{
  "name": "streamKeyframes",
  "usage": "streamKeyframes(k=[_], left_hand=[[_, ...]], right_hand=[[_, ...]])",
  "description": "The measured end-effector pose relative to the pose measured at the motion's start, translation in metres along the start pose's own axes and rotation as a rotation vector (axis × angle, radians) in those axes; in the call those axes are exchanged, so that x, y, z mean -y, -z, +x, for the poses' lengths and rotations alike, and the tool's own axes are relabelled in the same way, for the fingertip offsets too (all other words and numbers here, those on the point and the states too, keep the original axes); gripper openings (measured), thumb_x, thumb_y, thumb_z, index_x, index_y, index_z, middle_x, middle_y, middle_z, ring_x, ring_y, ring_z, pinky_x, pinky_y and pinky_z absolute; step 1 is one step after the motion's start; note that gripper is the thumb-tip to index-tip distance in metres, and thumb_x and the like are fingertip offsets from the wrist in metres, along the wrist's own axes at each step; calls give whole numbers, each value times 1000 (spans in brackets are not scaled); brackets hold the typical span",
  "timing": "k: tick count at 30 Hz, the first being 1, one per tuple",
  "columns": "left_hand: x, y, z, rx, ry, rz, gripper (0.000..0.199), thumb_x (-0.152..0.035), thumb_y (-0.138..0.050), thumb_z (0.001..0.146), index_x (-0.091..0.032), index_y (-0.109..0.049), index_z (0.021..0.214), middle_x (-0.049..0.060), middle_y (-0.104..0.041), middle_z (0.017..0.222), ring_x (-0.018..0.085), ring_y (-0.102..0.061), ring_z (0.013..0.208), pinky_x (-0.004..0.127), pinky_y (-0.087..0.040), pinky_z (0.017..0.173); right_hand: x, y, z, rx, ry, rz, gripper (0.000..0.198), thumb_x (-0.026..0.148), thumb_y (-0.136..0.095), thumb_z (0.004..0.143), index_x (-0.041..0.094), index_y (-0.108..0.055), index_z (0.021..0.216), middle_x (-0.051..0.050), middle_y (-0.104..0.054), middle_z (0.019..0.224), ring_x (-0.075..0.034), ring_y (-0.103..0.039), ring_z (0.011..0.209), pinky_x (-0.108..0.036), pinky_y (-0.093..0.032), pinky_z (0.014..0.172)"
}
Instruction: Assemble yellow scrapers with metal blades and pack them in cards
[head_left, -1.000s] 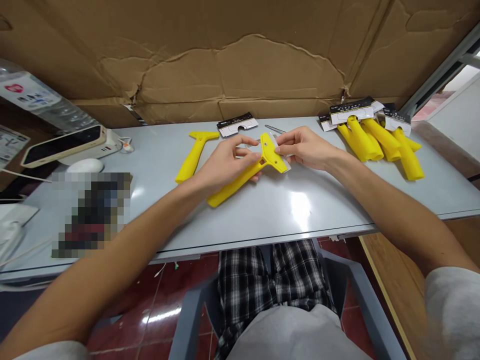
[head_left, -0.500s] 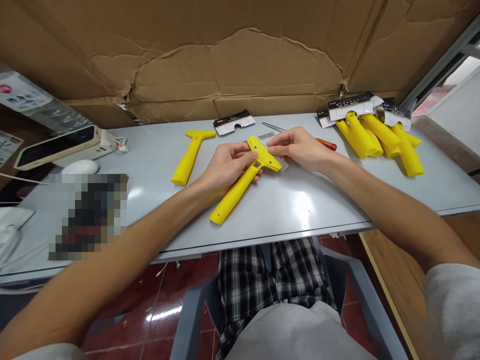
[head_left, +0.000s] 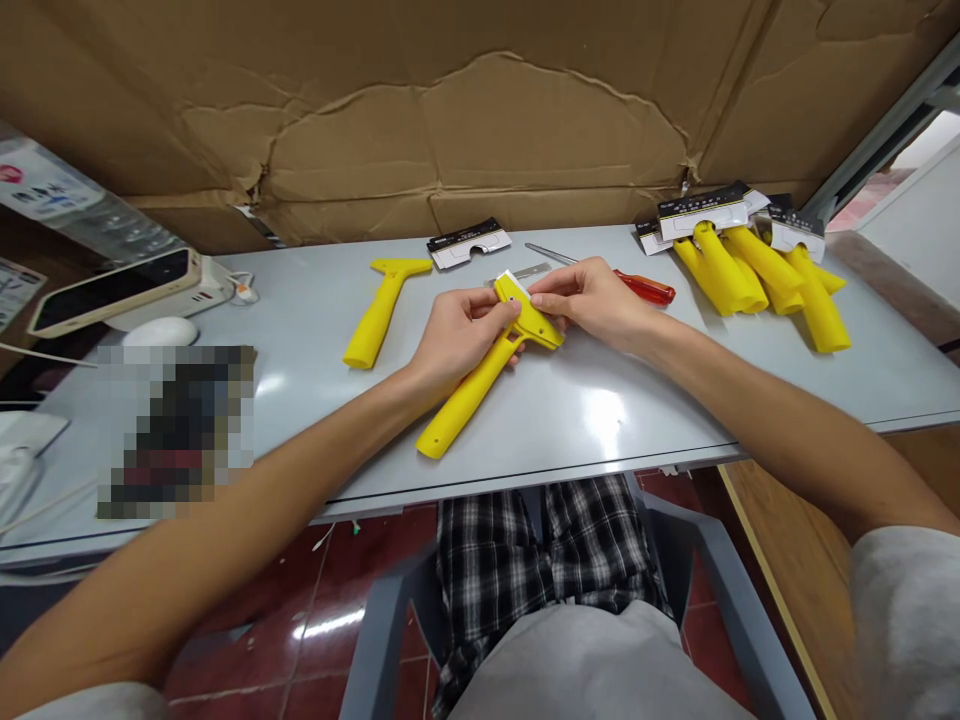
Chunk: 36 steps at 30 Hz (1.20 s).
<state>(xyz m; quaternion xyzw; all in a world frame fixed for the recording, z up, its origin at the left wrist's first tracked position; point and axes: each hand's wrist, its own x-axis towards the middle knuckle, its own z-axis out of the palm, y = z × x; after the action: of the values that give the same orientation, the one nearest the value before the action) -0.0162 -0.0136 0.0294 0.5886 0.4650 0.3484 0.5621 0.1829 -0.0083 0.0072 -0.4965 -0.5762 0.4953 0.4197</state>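
Note:
Just above the table, a yellow scraper (head_left: 480, 389) slants with its handle toward the front edge. My left hand (head_left: 466, 330) is closed around its head, thumb on top. A bright strip that looks like its blade (head_left: 513, 286) shows along the head's far edge. My right hand (head_left: 592, 300) pinches at that edge, its fingertips hiding part of the strip. Behind the hands lies a loose thin metal blade (head_left: 531, 271). Close by, a screwdriver (head_left: 643, 288) with a red handle rests partly behind my right hand.
A second yellow scraper (head_left: 379, 312) lies to the left, near a black-and-white card (head_left: 469, 244). Several carded yellow scrapers (head_left: 720, 275) are piled at the right. A phone (head_left: 112, 290), a white mouse (head_left: 161, 334) and cables occupy the left; a cardboard wall (head_left: 480, 130) stands behind.
The strip no longer sticks out past the head's near-right end and shows brightly at the far edge. The scraper has turned slightly; my right hand has shifted a little, uncovering more of the screwdriver.

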Motion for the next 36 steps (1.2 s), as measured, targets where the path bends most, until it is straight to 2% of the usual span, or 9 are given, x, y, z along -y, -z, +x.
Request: streamKeyframes(k=[5,10,15,18,24,29,31,36], left_hand=[[-3,0,-1,-9,-26,16,14,-19,-77,93,-14,-72,81,5,-76,69,15,-68,53,22,-55,49],[-4,0,-1,-16,-31,19,13,-17,-75,92,-15,-71,80,3,-74,67,14,-67,52,21,-53,48],[-4,4,1,-24,-31,26,16,-18,-74,92,-17,-68,78,3,-72,67,15,-68,54,21,-53,49],[-5,6,4,-58,-33,2,19,-18,-71,92,-18,-66,74,2,-69,65,17,-70,56,23,-55,49],[-5,11,10,-41,-1,-32,13,-20,-70,92,-16,-69,79,5,-74,72,18,-72,59,23,-57,49],[-6,14,10,-26,-38,-27,14,-24,-75,89,-16,-68,80,8,-76,75,20,-75,64,24,-58,49],[-7,14,9,-29,-42,-16,14,-23,-74,90,-16,-67,79,6,-73,72,20,-74,62,25,-59,49],[-7,13,6,-62,-83,40,15,-21,-71,89,-18,-66,75,3,-65,65,19,-71,60,24,-58,50]], right_hand=[[6,-2,-5,27,-32,34,29,32,-82,92,11,-83,111,-7,-75,89,-7,-58,71,-23,-51,64],[4,5,-4,146,-42,79,35,36,-81,93,13,-83,120,-9,-78,98,-8,-62,77,-22,-55,68],[9,10,-6,229,-56,27,35,44,-84,93,12,-85,107,-11,-77,95,-11,-66,78,-28,-63,74],[16,12,-10,262,-59,-34,43,51,-87,90,9,-84,96,-13,-76,92,-14,-71,80,-30,-65,73],[17,22,-9,403,-87,81,61,63,-89,84,8,-82,109,-14,-78,100,-16,-76,88,-30,-67,78],[17,22,-7,430,-110,126,59,60,-91,82,9,-81,111,-14,-79,105,-15,-76,88,-28,-66,79],[18,21,-8,401,-99,105,55,56,-91,84,9,-81,111,-13,-79,106,-14,-76,87,-28,-66,78],[21,16,-13,352,-75,59,47,54,-86,90,9,-80,104,-11,-76,94,-13,-74,80,-26,-64,73]])
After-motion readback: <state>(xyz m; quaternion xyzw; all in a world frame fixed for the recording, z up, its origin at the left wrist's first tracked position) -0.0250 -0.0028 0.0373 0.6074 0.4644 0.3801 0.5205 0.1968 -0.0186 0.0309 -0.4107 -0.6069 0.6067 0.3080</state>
